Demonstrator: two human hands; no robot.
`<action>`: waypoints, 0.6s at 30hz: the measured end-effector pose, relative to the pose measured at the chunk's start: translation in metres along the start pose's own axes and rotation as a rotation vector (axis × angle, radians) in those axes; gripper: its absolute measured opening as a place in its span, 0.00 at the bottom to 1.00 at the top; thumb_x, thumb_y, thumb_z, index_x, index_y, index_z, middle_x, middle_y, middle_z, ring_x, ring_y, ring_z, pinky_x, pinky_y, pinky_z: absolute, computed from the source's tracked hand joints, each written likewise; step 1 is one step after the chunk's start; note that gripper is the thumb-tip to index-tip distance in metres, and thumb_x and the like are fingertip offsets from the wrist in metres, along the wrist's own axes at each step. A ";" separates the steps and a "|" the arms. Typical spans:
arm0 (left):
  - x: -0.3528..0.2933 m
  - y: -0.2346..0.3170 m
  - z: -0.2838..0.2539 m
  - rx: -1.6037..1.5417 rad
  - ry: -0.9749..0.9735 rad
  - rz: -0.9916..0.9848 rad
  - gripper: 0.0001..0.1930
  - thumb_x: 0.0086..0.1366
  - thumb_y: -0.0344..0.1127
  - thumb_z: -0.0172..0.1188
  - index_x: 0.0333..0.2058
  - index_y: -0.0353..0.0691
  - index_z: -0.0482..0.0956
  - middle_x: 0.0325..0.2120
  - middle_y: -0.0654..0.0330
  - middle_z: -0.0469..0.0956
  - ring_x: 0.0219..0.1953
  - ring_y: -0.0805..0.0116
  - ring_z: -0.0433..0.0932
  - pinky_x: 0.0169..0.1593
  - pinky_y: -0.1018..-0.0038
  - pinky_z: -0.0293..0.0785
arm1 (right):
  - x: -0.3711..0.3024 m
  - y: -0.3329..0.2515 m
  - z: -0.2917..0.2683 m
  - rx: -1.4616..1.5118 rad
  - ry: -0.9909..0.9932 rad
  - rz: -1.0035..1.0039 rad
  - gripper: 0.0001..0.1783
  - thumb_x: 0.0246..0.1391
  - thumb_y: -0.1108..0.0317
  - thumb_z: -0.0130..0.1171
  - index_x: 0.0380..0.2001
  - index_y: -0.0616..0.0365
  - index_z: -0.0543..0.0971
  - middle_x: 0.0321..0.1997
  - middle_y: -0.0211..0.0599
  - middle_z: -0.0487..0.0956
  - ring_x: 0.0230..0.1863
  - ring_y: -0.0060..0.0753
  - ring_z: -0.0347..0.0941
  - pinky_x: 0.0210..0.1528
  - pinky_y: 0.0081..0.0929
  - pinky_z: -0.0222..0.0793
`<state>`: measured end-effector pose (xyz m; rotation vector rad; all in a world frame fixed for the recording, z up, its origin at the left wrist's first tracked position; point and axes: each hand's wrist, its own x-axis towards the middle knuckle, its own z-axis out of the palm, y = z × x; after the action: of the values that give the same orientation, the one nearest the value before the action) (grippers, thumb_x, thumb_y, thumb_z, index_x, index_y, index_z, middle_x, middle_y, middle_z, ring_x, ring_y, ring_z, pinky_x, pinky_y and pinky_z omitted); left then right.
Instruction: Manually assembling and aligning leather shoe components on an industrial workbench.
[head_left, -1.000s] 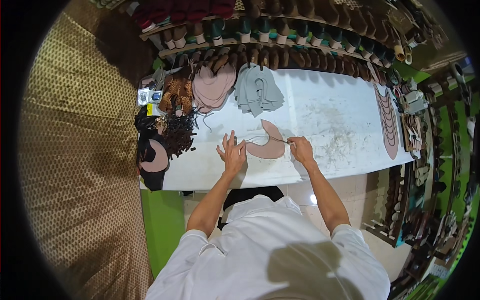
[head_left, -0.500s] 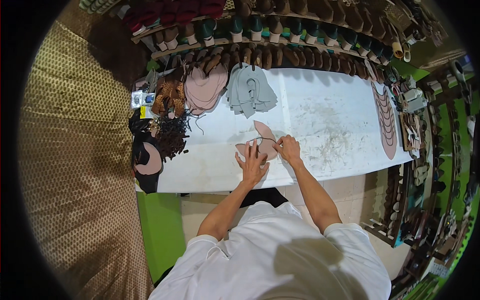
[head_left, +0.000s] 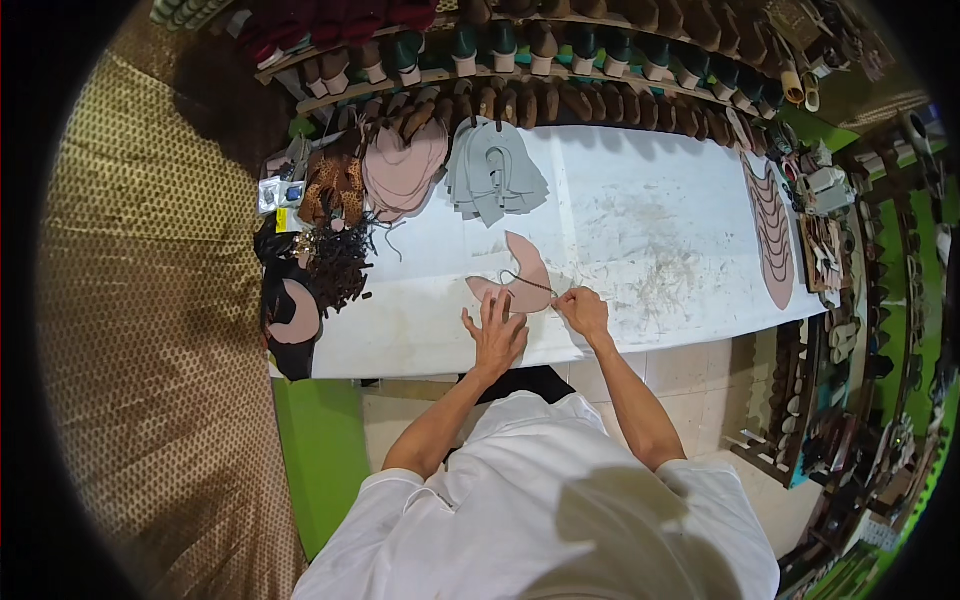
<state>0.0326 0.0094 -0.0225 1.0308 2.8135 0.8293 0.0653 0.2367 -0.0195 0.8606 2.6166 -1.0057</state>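
While the spread left hand (head_left: 498,340) touches the pink piece (head_left: 533,265), the right hand (head_left: 584,316) seemingly pinches dark cord (head_left: 532,287), probably positioning; the next move needs steadiness.

The white table (head_left: 590,245) is viewed downward, from near above its front edge, by one head-worn fisheye camera.

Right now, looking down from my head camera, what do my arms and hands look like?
You're wearing a white shirt with short, loose sleeves ending near the elbows, leaving both forearms bare. The left hand and right hand are gloveless. No watch or bracelet shows; rings would be too small to tell.
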 end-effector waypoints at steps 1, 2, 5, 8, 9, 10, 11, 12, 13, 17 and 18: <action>0.007 0.003 0.003 -0.011 0.026 0.008 0.09 0.62 0.39 0.70 0.41 0.52 0.85 0.75 0.57 0.56 0.77 0.47 0.49 0.66 0.23 0.34 | -0.001 -0.001 0.002 0.006 0.051 -0.026 0.23 0.53 0.43 0.68 0.31 0.54 0.89 0.33 0.39 0.88 0.38 0.46 0.85 0.42 0.42 0.78; 0.014 0.006 0.006 -0.022 0.052 0.015 0.09 0.62 0.39 0.70 0.41 0.52 0.85 0.75 0.57 0.56 0.77 0.47 0.49 0.66 0.23 0.34 | -0.002 -0.002 0.003 0.008 0.057 -0.023 0.23 0.53 0.43 0.68 0.31 0.54 0.89 0.33 0.39 0.88 0.38 0.46 0.85 0.42 0.42 0.78; 0.034 0.016 0.013 -0.008 -0.016 -0.024 0.09 0.62 0.38 0.70 0.41 0.52 0.87 0.75 0.58 0.56 0.77 0.46 0.49 0.66 0.23 0.35 | -0.002 -0.007 0.002 0.053 0.058 -0.011 0.23 0.53 0.43 0.69 0.32 0.54 0.89 0.34 0.40 0.88 0.38 0.47 0.85 0.43 0.43 0.78; 0.041 0.006 0.022 -0.017 -0.018 0.056 0.07 0.63 0.35 0.69 0.40 0.48 0.86 0.74 0.58 0.59 0.77 0.47 0.49 0.64 0.21 0.38 | -0.001 -0.011 -0.005 0.017 0.071 -0.022 0.21 0.52 0.45 0.70 0.34 0.53 0.90 0.34 0.41 0.87 0.39 0.48 0.85 0.43 0.44 0.78; 0.041 0.006 0.021 -0.030 -0.002 0.121 0.05 0.63 0.34 0.68 0.38 0.45 0.85 0.74 0.58 0.60 0.77 0.47 0.50 0.64 0.20 0.38 | -0.001 -0.010 -0.007 -0.007 0.073 -0.042 0.19 0.53 0.47 0.70 0.33 0.51 0.90 0.37 0.41 0.87 0.41 0.48 0.84 0.45 0.46 0.77; 0.040 0.005 0.019 -0.032 -0.005 0.118 0.05 0.63 0.34 0.68 0.38 0.45 0.85 0.74 0.58 0.60 0.77 0.47 0.50 0.64 0.20 0.38 | -0.002 -0.009 -0.007 -0.031 0.074 -0.064 0.16 0.53 0.49 0.70 0.32 0.49 0.90 0.39 0.40 0.86 0.44 0.48 0.84 0.47 0.48 0.75; 0.037 0.005 0.016 -0.033 -0.006 0.138 0.04 0.63 0.33 0.67 0.37 0.44 0.84 0.73 0.58 0.61 0.77 0.47 0.50 0.64 0.21 0.38 | -0.002 -0.007 -0.009 -0.033 0.069 -0.064 0.16 0.53 0.49 0.70 0.32 0.49 0.90 0.39 0.40 0.86 0.44 0.48 0.84 0.47 0.48 0.75; 0.034 0.006 0.012 -0.032 -0.009 0.160 0.04 0.63 0.33 0.67 0.36 0.44 0.84 0.73 0.57 0.62 0.77 0.47 0.51 0.64 0.21 0.38 | -0.002 -0.002 -0.012 -0.043 0.095 -0.095 0.15 0.53 0.50 0.71 0.31 0.49 0.89 0.39 0.40 0.86 0.44 0.47 0.83 0.47 0.49 0.74; 0.029 0.007 0.008 -0.030 -0.013 0.157 0.04 0.63 0.33 0.67 0.36 0.44 0.84 0.73 0.57 0.62 0.77 0.47 0.51 0.64 0.21 0.38 | -0.003 0.003 -0.014 -0.052 0.120 -0.127 0.14 0.52 0.50 0.72 0.30 0.49 0.89 0.38 0.39 0.85 0.44 0.47 0.82 0.46 0.50 0.73; 0.002 0.015 -0.011 0.029 -0.069 0.256 0.08 0.60 0.33 0.71 0.39 0.48 0.85 0.73 0.59 0.62 0.77 0.47 0.51 0.65 0.24 0.39 | -0.018 0.021 -0.028 -0.158 0.098 -0.145 0.13 0.51 0.52 0.73 0.29 0.48 0.88 0.38 0.37 0.84 0.45 0.45 0.80 0.48 0.48 0.72; -0.006 0.015 -0.012 0.010 -0.091 0.244 0.08 0.61 0.33 0.70 0.40 0.49 0.85 0.72 0.59 0.63 0.77 0.47 0.51 0.65 0.25 0.38 | -0.021 0.027 -0.031 -0.160 0.075 -0.146 0.12 0.50 0.53 0.73 0.29 0.50 0.88 0.38 0.38 0.83 0.45 0.47 0.80 0.47 0.48 0.72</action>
<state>0.0433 0.0100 -0.0058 1.3961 2.6546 0.7639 0.0989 0.2637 -0.0031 0.6920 2.8118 -0.7965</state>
